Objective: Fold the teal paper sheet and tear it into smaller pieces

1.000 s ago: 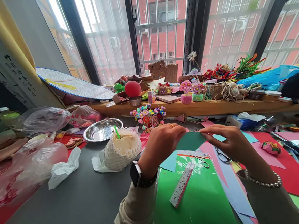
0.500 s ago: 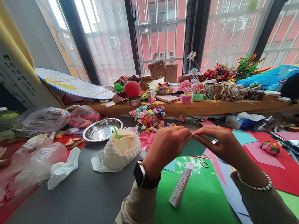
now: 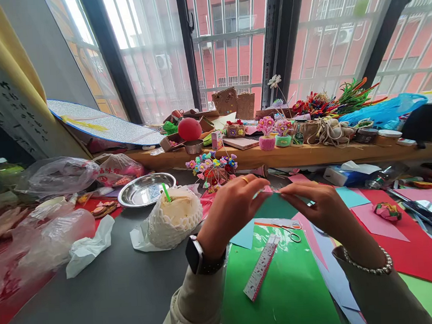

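Note:
My left hand (image 3: 234, 210), with a ring and a black watch, is raised over the desk. Its thumb and index fingertip are slightly parted, and I make out nothing held between them. Facing it, my right hand (image 3: 311, 202) pinches its thumb and fingertips together. Whatever it holds is too small to name. A narrow gap separates the two hands' fingertips. Below them lie a green sheet (image 3: 276, 286) in a clear sleeve, a patterned ruler (image 3: 262, 267) and scissors (image 3: 293, 234). Dark green paper (image 3: 274, 206) shows just behind the fingers.
Left of my hands sits a coconut (image 3: 177, 214) in white foam netting with a green straw. A steel plate (image 3: 124, 200) and crocheted flowers (image 3: 212, 169) stand behind. Plastic bags (image 3: 68, 224) and another person's hand (image 3: 4, 223) are at far left. Red paper (image 3: 426, 256) lies right.
My left hand has drawn a little to the left, away from the right fingertips, and its thumb and index finger have parted. The right hand stays pinched in nearly the same spot.

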{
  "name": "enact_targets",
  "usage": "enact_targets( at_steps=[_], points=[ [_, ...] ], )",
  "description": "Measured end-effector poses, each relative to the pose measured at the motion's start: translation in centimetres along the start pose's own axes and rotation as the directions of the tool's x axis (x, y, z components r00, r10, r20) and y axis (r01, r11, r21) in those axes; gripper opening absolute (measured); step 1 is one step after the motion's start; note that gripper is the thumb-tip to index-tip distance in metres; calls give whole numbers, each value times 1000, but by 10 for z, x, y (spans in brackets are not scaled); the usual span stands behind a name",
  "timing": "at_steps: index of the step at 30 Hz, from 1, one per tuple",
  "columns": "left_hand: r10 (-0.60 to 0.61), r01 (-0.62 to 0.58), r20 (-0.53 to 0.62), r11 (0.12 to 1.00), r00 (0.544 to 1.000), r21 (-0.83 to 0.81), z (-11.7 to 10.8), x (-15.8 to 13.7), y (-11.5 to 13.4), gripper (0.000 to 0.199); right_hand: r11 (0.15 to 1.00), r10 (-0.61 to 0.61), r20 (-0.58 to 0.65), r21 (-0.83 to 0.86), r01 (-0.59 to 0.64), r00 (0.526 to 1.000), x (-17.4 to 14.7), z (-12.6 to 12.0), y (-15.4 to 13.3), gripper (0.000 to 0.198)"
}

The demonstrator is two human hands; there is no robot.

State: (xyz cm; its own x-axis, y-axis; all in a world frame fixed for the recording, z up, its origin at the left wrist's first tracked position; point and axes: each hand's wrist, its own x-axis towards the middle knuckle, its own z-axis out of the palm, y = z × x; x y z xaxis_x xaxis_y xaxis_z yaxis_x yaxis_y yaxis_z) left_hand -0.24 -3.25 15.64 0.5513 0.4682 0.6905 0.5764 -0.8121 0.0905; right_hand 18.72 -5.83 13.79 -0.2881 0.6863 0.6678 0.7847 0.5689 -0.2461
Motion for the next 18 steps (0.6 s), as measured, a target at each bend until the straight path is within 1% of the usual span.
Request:
enact_targets(
  at_steps=[2,4,7,11,13,16,18],
  points=[
    [24,-26,53,999,998,28,6,1,5,14,1000,-9,8,8,9,1000,0,1,-2,17],
    [20,-24,70,998,997,55,9,1,7,15,1000,-3,11,8,3,1000,0,1,-3,18],
    [6,-9,52,998,999,62,9,1,6,15,1000,18,10,-9,-18,1000,0,-2,0,18],
    [-23,21,38,998,999,55,1,0,-3,15,996,69,-10,-55,-69,998,-2,-8,16,18],
    [-33,30,46,997,998,64,-2,-1,-7,15,990,107,-44,-91,-111,993,-3,-11,24,18],
    [-61,56,50,993,997,105,-3,-2,-9,14,976,159,-137,-125,-177,978,-4,-14,30,18],
    [-61,54,61,992,996,114,-1,-1,-7,14,979,155,-174,-103,-174,973,-4,-14,28,17]
  ],
)
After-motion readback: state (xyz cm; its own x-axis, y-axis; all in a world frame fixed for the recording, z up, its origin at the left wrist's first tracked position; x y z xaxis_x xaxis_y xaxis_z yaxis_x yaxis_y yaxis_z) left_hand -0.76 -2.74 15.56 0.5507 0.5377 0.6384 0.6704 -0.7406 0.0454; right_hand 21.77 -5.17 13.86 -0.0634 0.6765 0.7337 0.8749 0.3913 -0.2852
